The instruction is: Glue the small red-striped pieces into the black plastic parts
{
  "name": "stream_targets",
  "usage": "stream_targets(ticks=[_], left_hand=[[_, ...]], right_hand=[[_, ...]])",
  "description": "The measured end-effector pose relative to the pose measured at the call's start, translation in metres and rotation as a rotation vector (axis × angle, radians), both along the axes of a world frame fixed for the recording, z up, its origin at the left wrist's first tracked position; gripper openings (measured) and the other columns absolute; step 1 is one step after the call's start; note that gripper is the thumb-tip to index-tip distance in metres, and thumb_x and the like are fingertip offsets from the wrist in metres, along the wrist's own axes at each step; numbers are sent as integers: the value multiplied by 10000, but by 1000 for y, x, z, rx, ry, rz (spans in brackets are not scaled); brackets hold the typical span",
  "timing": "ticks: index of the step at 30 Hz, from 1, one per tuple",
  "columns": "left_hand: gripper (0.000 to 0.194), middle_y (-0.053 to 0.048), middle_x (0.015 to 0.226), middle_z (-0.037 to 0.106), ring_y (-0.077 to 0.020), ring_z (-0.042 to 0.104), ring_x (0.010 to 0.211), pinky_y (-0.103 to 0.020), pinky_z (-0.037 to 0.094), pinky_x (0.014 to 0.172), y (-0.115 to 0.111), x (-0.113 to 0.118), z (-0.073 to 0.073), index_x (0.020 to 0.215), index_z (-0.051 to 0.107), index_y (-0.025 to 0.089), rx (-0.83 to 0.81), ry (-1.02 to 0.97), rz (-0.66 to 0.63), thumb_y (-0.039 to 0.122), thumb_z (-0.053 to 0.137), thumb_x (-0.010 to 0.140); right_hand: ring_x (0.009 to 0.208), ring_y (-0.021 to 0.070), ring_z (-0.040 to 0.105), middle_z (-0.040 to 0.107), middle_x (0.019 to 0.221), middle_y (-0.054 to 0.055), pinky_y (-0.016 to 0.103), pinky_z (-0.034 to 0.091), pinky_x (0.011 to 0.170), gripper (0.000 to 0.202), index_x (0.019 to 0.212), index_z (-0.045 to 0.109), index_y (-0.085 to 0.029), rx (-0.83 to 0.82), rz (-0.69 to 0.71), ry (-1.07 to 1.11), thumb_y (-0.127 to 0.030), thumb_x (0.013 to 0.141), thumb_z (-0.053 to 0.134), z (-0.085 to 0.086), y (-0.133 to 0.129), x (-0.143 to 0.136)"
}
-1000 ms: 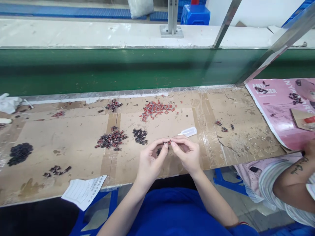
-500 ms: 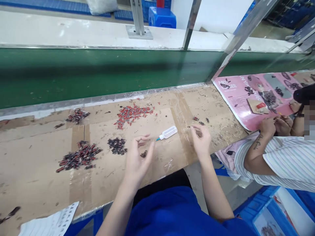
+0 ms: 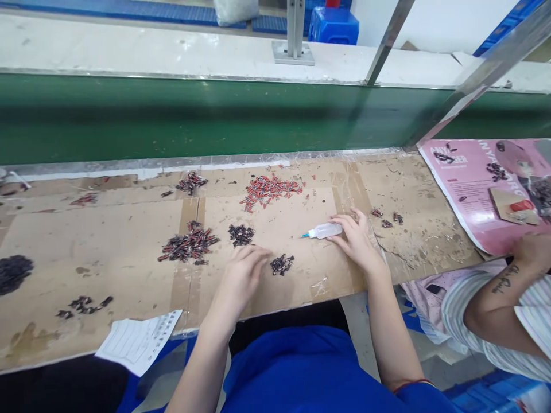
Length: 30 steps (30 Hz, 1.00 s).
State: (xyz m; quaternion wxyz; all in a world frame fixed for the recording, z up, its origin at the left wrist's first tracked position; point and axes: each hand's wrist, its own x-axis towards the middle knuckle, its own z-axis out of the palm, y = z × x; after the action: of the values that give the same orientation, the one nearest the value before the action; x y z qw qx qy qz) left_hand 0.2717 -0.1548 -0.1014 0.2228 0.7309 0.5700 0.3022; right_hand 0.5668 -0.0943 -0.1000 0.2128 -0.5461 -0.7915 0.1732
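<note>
My right hand (image 3: pixel 356 240) has its thumb and fingers around the rear end of a clear squeeze bottle (image 3: pixel 326 230), which lies on the cardboard with its blue tip pointing left. My left hand (image 3: pixel 245 268) is bent with fingertips close together, between a pile of black parts (image 3: pixel 241 234) and a small dark pile (image 3: pixel 282 264); what it holds, if anything, is too small to make out. Beyond the hands lies a spread of red parts (image 3: pixel 269 190). A heap of red and black parts (image 3: pixel 189 244) sits left of my left hand.
A printed paper (image 3: pixel 136 343) overhangs the front edge. Far left is a black heap (image 3: pixel 15 273). Small clusters (image 3: pixel 386 221) lie right of my right hand. At the right, a person's tattooed arm (image 3: pixel 501 287) rests near a pink poster (image 3: pixel 469 189). A green panel (image 3: pixel 193 120) runs behind.
The view has shifted left. My right hand has moved from the small clusters onto the bottle. My left hand's spread fingers have drawn together, and it has moved left of the small dark pile.
</note>
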Motion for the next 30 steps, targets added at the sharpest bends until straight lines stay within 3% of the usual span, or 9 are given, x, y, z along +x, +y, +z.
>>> stream_targets(ticks=[3,7,11,14,19,24,30], left_hand=[[223,-47,911,718,-214,620,892,-357,505,833,-1,13,1,925,698,224,-13,23,-44,231,475,934],[171,-57,910,706,-229,600,905,-364,495,832,5,35,6,906,695,205,-63,127,-47,229,526,921],[154,-62,850,694,-248,589,863,-382,492,796,8,49,8,822,706,199,-124,264,-86,174,566,882],[163,-70,874,695,-254,589,880,-388,497,797,6,51,4,828,709,191,-80,282,-87,160,559,883],[186,-70,930,689,-231,596,909,-364,509,813,-2,44,-7,927,702,194,-8,158,-62,186,516,919],[171,-58,921,687,-220,604,912,-350,516,818,-8,40,-12,987,691,195,1,84,-15,215,534,922],[173,-56,893,681,-218,589,878,-355,507,814,-7,44,-11,897,713,207,14,96,27,215,540,915]], right_hand=[[1294,345,431,633,1195,115,557,394,1040,312,1104,586,-242,-50,-55,152,-476,899,563,0,-1,-2],[897,228,632,664,992,63,380,529,790,331,1016,578,-239,-121,-293,655,-498,821,640,-1,-11,-15],[596,136,552,641,776,-1,251,449,498,303,874,584,-234,-246,-488,1298,-492,732,657,-3,-19,-32],[492,92,458,570,622,-40,209,378,434,257,774,585,-219,-357,-528,1529,-397,640,715,-5,-24,-40],[439,80,409,495,503,-60,205,328,404,256,618,541,-203,-358,-553,1434,-365,627,740,-9,-40,-55],[539,141,575,634,578,0,258,459,526,239,621,630,-184,-231,-566,1082,-388,680,740,-10,-56,-71],[629,209,670,720,673,52,308,522,589,247,701,679,-180,-229,-546,907,-424,709,716,-10,-60,-77]])
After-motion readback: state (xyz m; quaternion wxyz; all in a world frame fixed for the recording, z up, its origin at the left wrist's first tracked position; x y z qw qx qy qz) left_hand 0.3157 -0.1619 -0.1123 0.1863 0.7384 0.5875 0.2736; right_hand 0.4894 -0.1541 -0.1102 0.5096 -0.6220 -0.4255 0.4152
